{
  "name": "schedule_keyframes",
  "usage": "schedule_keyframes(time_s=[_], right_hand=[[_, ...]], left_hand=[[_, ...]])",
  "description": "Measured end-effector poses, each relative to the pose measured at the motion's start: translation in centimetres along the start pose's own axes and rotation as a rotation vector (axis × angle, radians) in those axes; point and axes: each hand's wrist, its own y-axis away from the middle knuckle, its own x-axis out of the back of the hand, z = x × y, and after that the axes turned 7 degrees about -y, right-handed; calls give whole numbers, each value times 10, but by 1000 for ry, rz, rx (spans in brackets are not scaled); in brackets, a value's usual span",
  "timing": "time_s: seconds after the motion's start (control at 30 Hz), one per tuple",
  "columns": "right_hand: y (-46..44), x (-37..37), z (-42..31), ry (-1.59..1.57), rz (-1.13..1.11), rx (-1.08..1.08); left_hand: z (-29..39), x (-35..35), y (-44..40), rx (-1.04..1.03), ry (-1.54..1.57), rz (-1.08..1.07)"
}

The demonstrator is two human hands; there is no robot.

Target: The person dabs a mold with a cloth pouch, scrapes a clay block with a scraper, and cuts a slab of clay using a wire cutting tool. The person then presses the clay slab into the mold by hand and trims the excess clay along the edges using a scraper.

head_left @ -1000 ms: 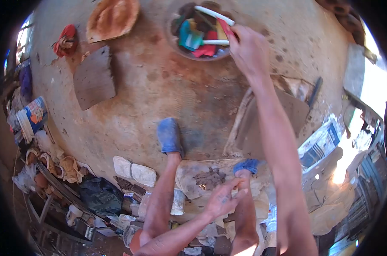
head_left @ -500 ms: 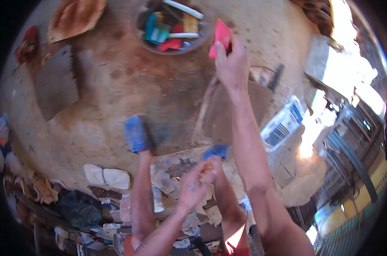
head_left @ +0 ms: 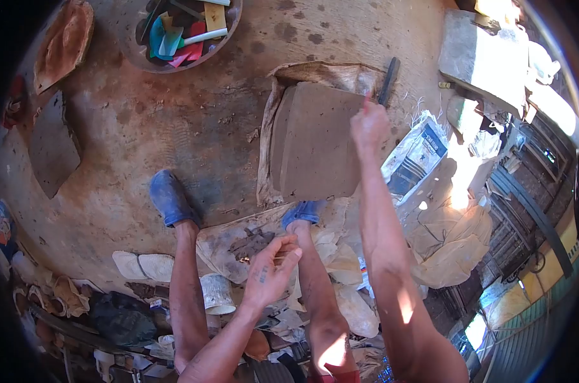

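My right hand (head_left: 370, 131) is closed on a small pink piece, of which only a thin edge shows above the fingers. It is over the right edge of a flat grey-brown clay slab (head_left: 321, 140), which lies on a cloth (head_left: 264, 172) on the ground. My left hand (head_left: 270, 271) hangs above my right shin with its fingers loosely curled and apart, holding nothing. A round basin (head_left: 229, 48) at the top holds coloured scrapers (head_left: 170, 38) and white-handled tools. A dark bar (head_left: 389, 82) lies by the slab's upper right corner.
A second slab (head_left: 53, 147) and a reddish clay form (head_left: 64, 45) lie at the left. My feet wear blue shoes (head_left: 169, 196). A printed sack (head_left: 416, 156) is at the right, with a concrete block (head_left: 484, 60) beyond. Near my legs are a white bucket (head_left: 217, 293) and scraps.
My right hand has moved from the basin to the slab's right edge, taking the pink piece out of the basin. The view has shifted right, and my left hand's fingers have curled somewhat.
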Motion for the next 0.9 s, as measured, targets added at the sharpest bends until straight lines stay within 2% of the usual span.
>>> schedule_keyframes(time_s=[0.17,0.23,0.33,0.4,0.47,0.5,0.7,0.9], right_hand=[[26,5,-86,-83,-197,145],[26,6,-96,-130,-359,338],[5,23,-89,-55,-406,463],[-15,26,-84,-37,-358,454],[-27,11,-72,-228,-233,737],[-16,5,-73,-204,-252,762],[96,15,-57,-252,-273,620],[213,30,-32,-255,-333,600]], left_hand=[[-2,-17,9,-1,-53,-55],[-2,-20,9,-11,-80,-75],[-12,-17,2,-61,-84,-26],[-19,-14,0,-54,-61,17],[-20,-11,2,-21,-54,34],[-22,-12,0,-6,-52,32],[-27,-30,-1,-30,1,12],[-14,-27,3,-103,16,-6]])
